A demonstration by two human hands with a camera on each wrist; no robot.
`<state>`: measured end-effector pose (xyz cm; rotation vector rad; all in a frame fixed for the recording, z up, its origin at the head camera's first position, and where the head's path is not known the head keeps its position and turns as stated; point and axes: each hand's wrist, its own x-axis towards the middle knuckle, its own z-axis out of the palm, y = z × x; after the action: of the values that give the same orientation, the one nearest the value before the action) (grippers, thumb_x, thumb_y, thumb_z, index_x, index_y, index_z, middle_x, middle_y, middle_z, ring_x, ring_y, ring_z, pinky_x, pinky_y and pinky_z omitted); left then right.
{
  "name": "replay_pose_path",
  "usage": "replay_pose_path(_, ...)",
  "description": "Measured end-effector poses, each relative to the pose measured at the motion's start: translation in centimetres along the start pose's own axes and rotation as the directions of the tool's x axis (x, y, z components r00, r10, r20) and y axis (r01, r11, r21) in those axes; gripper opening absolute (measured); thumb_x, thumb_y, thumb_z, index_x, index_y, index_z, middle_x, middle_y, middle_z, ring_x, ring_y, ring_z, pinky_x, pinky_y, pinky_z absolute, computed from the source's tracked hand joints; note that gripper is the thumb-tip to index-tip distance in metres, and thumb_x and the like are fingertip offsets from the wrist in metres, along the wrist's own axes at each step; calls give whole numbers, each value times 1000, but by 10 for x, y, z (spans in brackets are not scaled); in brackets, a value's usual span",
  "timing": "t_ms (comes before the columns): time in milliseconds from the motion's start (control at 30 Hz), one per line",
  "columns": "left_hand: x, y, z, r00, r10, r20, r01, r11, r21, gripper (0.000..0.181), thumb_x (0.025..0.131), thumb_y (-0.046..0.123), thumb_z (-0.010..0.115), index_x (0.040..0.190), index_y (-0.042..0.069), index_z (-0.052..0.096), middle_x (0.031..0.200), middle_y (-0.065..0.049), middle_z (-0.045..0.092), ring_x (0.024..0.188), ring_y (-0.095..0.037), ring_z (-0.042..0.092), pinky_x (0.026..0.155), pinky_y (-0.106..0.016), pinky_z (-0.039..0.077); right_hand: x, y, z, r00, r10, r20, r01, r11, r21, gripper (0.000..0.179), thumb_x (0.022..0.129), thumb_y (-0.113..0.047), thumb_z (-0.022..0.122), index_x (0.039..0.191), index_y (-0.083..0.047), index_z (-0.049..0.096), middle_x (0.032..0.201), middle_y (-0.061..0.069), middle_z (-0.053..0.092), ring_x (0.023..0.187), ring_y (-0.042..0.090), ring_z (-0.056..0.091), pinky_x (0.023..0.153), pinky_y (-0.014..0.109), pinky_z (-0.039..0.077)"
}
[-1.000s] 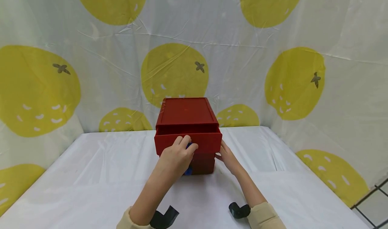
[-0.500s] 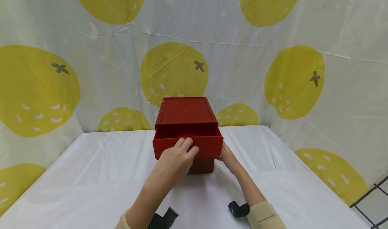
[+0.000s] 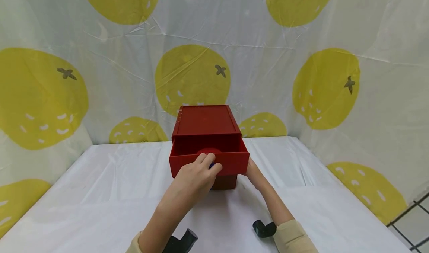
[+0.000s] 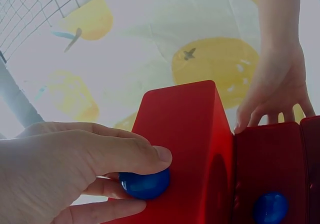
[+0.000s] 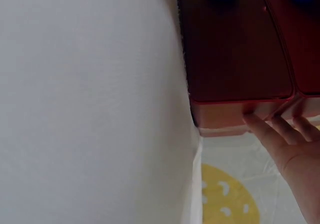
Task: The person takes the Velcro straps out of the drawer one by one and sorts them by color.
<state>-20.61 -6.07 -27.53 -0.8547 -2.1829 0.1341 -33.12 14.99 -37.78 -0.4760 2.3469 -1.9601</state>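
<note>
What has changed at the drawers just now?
The top drawer has slid farther out of the red cabinet toward the head camera, exposing more of a red rounded shape inside. The left hand still pinches its blue knob; the right hand stays against the cabinet's side.

Looked like a curtained-off tabletop setup; home or lab, couldn't tell. White-covered table (image 3: 127, 178) had a yellow-fruit-print sheet (image 3: 259, 59) hung behind its back edge and along both side edges; dark grid (image 3: 415, 203) showed beyond the right edge.
</note>
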Motion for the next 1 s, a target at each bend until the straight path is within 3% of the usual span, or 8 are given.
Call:
replay_pose_path(367,0,2,-6,1000,2,24,-2,1000,-2,12,77,12,69,80,14,58,83,-2,50,70,-12,43,43,-16,40,1,2,-4,997,-66,26,66,998,-22,45,97,-24,34,137,-5,28,128,19,42,96,13,50,82,32,48)
replay_pose_path(733,-2,4,-9,999,-4,40,3,1000,8,14,76,13,70,82,15,58,85,-1,52,72,-11,46,44,-17,42,-1,5,-4,996,-85,16,85,995,-43,43,97,-24,33,135,-3,32,125,21,43,95,11,50,79,29,46)
replay_pose_path(1000,-3,2,-10,999,-41,-1,41,988,-148,18,75,22,74,87,18,62,87,3,54,75,-8,49,52,-16,47,0,5,-4,996,-83,16,84,995,-54,43,97,-21,35,136,-2,30,123,21,44,95,12,49,79,29,46)
